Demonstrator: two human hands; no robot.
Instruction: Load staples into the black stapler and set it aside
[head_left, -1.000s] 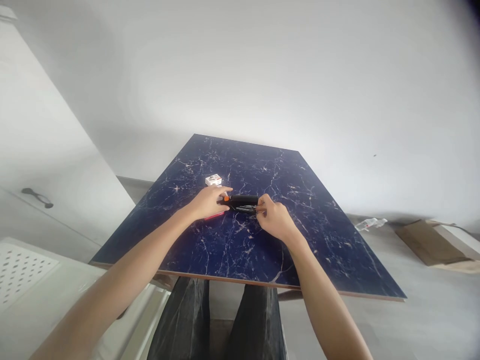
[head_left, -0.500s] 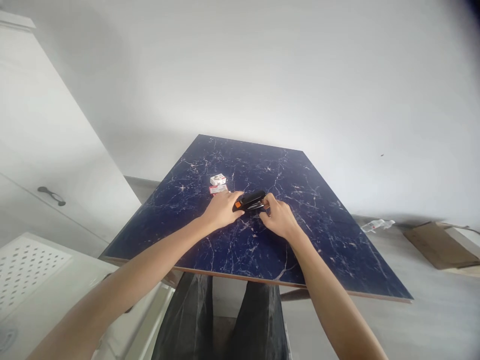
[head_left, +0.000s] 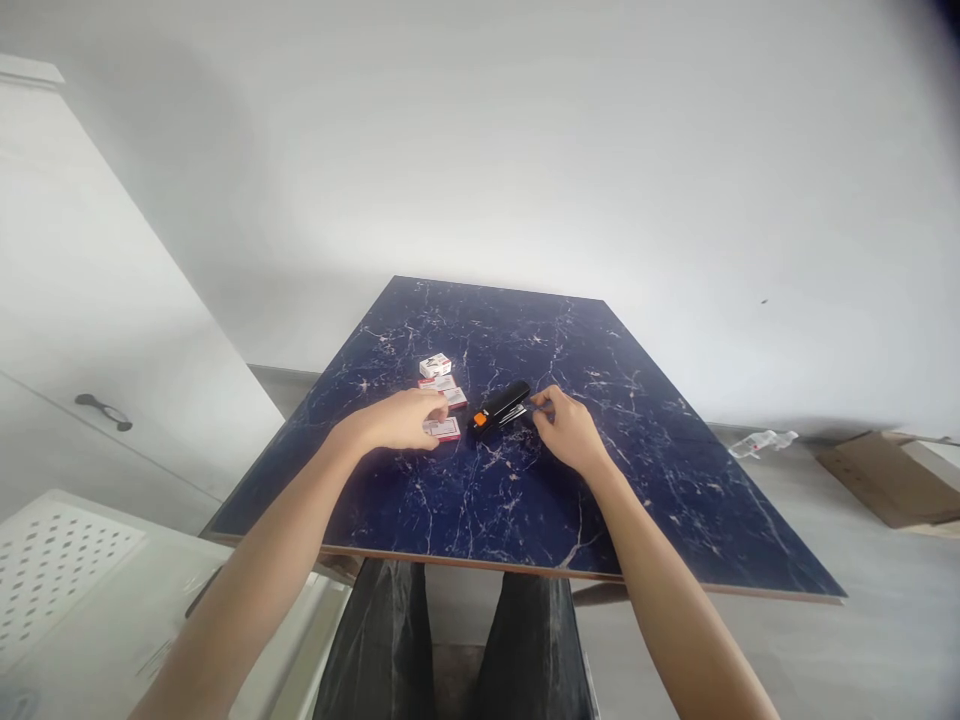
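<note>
Head view: takes in the white wall behind, the white cabinet on the left, then the blue marble-patterned table across the middle. Includes cardboard on the floor off to the right, well apart from the work.

Has the left hand and the right hand over the tabletop, with the black stapler resting between them. Sits diagonally, orange part toward the left hand, metal strip showing along the side. Shows four small boxes left of it: white box farthest, two red-and-white boxes next, nearest box by the left fingers.

Looks partway: has stapler down and boxes set out beside it. Seems unfinished, with both hands close in, not yet withdrawn; cannot judge how much is left.

Left fingers: curve over the nearest box, thumb apart, around its edges; cannot tell whether gripping or just touching. Right fingers: curl in, thumb and forefinger slightly apart, right beside the stapler's far end; cannot tell contact or anything pinched.
</note>
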